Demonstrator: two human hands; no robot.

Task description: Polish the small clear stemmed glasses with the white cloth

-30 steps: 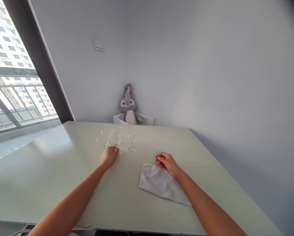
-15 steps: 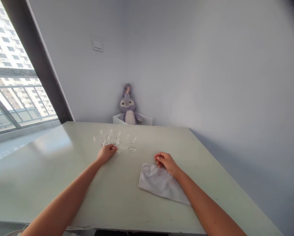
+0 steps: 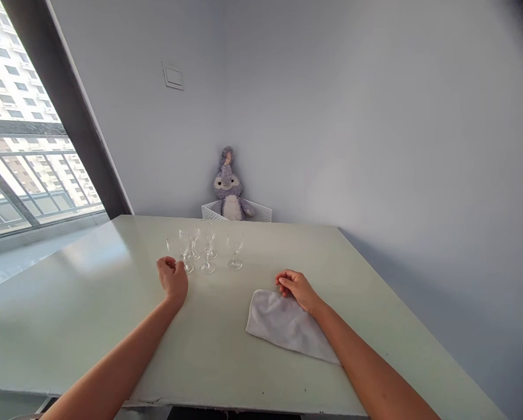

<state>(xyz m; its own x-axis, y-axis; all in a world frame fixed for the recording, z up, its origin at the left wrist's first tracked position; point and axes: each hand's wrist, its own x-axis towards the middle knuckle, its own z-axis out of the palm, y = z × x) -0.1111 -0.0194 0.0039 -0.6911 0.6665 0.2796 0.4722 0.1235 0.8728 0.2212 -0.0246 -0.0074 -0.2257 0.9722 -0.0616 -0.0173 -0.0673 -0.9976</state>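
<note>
My left hand (image 3: 173, 279) is at the near left side of a group of clear stemmed glasses, its fingers curled. A leftmost glass (image 3: 167, 243) shows partly behind the fingers; whether they hold its stem is hidden. Just right of the hand stands an upright glass (image 3: 207, 267), with several more close behind and beside it. A separate glass (image 3: 235, 264) stands to the right of the group. My right hand (image 3: 297, 288) rests at the far edge of a pale grey cloth (image 3: 283, 324), its fingers loosely closed with nothing visible in them.
The pale table (image 3: 200, 356) reaches back to the wall corner. Beyond its far edge, a purple plush toy (image 3: 232, 189) sits in a white perforated basket (image 3: 264, 214). A window (image 3: 34, 163) is on the left, and a light switch (image 3: 173, 77) is on the wall.
My left hand has let go of the front middle glass and moved left, in front of the leftmost glass. The middle glass stays standing. My right hand and the cloth have hardly moved.
</note>
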